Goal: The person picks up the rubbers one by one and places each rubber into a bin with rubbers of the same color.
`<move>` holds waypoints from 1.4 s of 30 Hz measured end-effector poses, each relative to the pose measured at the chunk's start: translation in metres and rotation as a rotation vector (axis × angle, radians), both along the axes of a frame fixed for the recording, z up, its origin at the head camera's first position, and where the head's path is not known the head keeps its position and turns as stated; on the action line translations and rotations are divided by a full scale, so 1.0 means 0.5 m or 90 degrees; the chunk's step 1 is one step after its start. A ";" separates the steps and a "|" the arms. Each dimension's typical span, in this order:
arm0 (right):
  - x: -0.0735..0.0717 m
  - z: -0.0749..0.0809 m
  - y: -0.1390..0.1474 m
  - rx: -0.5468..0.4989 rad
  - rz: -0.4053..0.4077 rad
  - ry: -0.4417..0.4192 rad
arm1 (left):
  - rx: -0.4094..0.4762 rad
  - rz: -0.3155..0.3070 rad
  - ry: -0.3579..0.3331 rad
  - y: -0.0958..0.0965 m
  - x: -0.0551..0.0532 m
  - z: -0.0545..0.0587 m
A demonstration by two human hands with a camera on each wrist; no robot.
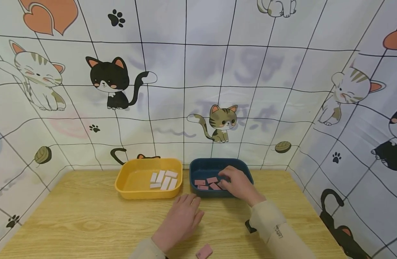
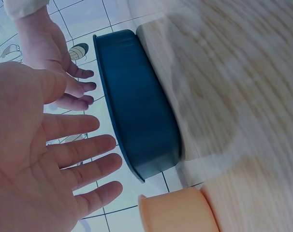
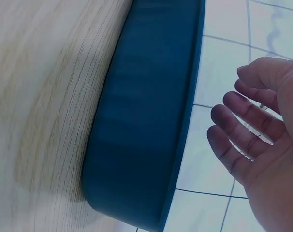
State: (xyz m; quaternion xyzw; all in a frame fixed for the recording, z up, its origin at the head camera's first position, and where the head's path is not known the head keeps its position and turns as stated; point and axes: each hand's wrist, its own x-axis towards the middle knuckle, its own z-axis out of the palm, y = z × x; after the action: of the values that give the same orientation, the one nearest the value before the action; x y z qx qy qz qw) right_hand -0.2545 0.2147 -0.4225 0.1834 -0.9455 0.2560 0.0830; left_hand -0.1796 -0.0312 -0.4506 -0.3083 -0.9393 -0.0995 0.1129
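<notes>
My right hand (image 1: 239, 184) is over the right side of the dark blue tray (image 1: 198, 166), beside several small pink rectangular blocks (image 1: 212, 180) on its floor. In the right wrist view that hand's fingers (image 3: 233, 140) are loosely bent with nothing between them. My left hand (image 1: 182, 220) hovers in front of the two trays, palm showing and fingers (image 2: 88, 150) straight and spread in the left wrist view. It holds nothing. One more pink block (image 1: 204, 251) lies on the table near the front edge of the head view.
A yellow tray (image 1: 130, 194) with several white blocks (image 1: 165, 182) stands left of the blue one. Both are at the back of the wooden table (image 1: 88, 219), against a cat-patterned sheet (image 1: 166, 104). Some black object (image 1: 250, 226) shows by the right sleeve.
</notes>
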 end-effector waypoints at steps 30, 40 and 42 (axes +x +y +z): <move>0.162 -0.030 -0.025 -0.079 0.072 0.064 | -0.009 -0.012 0.051 -0.022 0.029 0.003; 0.187 -0.042 -0.024 -0.092 0.124 0.058 | -0.007 -0.011 0.071 -0.029 0.040 -0.002; 0.191 -0.047 -0.026 -0.086 0.139 0.052 | -0.011 -0.011 0.063 -0.029 0.042 -0.004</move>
State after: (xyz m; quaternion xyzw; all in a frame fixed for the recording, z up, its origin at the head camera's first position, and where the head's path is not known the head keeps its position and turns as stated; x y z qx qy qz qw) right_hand -0.1588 0.2019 -0.4459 0.2896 -0.8964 0.3187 0.1053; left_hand -0.1587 -0.0457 -0.4527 -0.3216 -0.9308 -0.0772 0.1560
